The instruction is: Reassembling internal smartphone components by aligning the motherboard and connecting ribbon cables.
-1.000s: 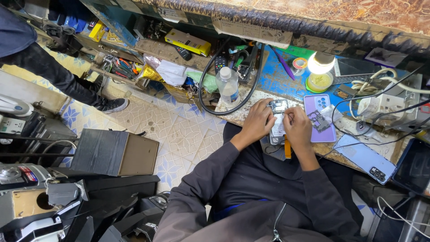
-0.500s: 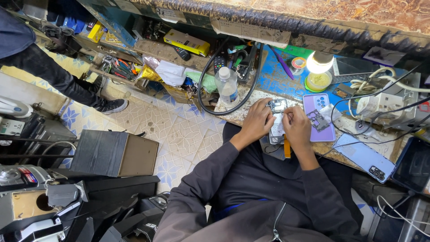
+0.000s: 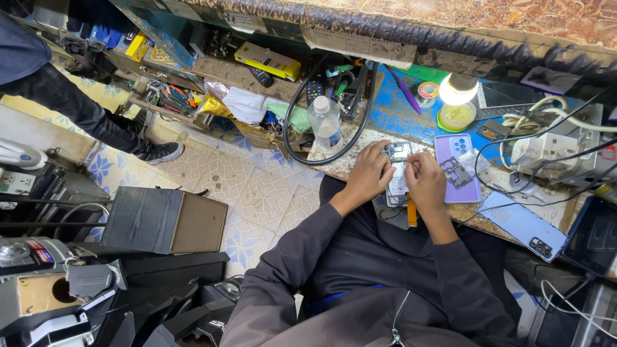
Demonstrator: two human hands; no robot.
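Note:
An opened phone (image 3: 398, 168) with its inner board showing lies on the workbench edge (image 3: 347, 168) right in front of me. My left hand (image 3: 368, 173) grips its left side. My right hand (image 3: 425, 182) rests on its right side, fingers curled over the board; whether it holds a small tool I cannot tell. An orange-handled tool (image 3: 411, 213) sticks out below the phone. Beside my right hand lies a purple phone back cover (image 3: 443, 149) with a dark inner frame (image 3: 457, 172) resting on it.
A clear plastic bottle (image 3: 326, 123) and a black cable loop (image 3: 290, 135) sit at left. A lit lamp (image 3: 457, 90), a blue phone (image 3: 520, 223) and tangled white cables (image 3: 540, 138) are at right. Another person's leg (image 3: 96, 119) stands on the tiled floor; a dark box (image 3: 164, 222) lies there.
My hands have shifted slightly on the opened phone, fingers drawn closer together over its board. Nothing else has moved.

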